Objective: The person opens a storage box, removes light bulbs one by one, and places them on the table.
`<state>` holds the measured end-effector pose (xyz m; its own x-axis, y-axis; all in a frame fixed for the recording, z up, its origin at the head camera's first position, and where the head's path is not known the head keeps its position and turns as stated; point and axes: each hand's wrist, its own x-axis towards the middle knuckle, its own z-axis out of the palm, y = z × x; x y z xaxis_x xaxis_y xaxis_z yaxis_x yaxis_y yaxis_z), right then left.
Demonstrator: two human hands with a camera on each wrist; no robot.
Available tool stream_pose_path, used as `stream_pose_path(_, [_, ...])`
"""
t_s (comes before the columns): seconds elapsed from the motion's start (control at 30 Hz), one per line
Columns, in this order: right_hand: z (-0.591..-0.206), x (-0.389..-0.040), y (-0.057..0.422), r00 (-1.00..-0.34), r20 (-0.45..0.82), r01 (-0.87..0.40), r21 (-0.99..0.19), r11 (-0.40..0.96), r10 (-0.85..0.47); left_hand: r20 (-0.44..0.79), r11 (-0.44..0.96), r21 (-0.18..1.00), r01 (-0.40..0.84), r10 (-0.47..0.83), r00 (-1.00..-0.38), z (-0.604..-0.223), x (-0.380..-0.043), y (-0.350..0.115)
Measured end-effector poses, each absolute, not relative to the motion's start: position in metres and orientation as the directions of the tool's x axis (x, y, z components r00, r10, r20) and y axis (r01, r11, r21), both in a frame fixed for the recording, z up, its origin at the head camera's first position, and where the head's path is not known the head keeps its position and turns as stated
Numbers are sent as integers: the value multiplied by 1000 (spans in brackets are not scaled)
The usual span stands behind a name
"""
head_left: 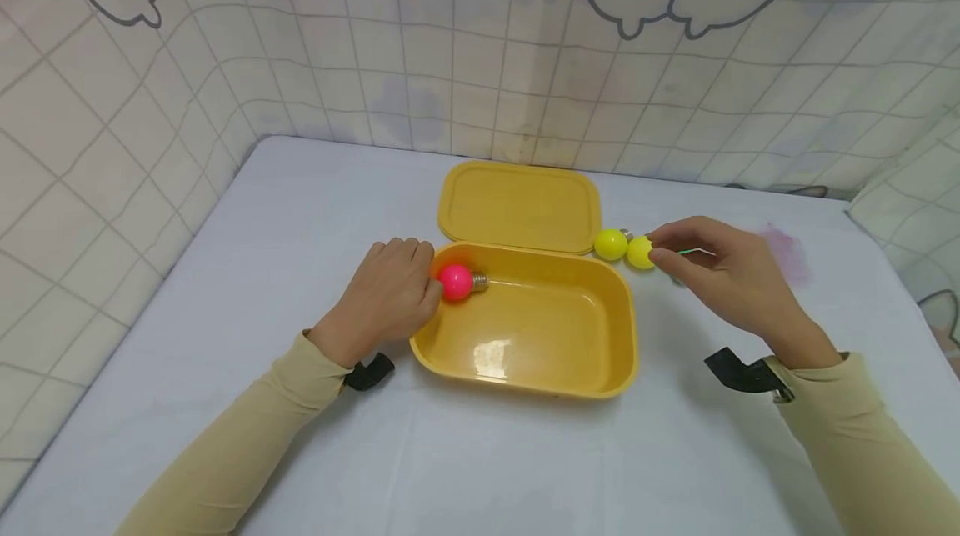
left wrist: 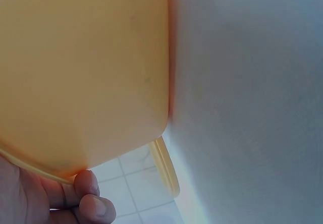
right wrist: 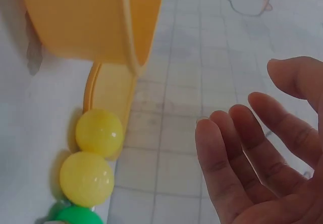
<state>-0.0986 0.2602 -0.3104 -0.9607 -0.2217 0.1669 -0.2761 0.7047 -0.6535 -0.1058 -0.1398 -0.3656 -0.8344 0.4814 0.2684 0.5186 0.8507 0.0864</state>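
Observation:
My left hand [head_left: 390, 290] grips the left rim of a yellow plastic box [head_left: 630, 328], its thumb on the inner side and curled fingers outside, as the left wrist view shows. Inside the box, near that thumb, lies a pink light bulb [head_left: 455, 283] with a metal screw base. My right hand [head_left: 723, 273] hovers to the right of the box, fingers loosely bent and holding nothing. Beneath and beside it are two yellow bulbs [right wrist: 99, 132] on the table. A green bulb [right wrist: 78, 216] sits by them, mostly hidden under the hand in the head view.
Behind the box the flat yellow lid [head_left: 520, 207] rests on the table, close against the box's far side. A white cloth [head_left: 510, 469] covers the table. Grid-patterned fabric [head_left: 480, 61] with cartoon outlines hangs along the back and sides.

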Motion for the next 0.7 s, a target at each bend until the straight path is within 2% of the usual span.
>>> stream_pose_path(0.4, [-298,-94,228,-866,288,-496,-591,635,-409,268,850,94,518,479,-836,-366,-106,-141])
stream_pose_path(0.7, [-295,-97,206,-842,227,-528,-532,662,-489,235,858,99,504,472,-850,-364,-106,-141])
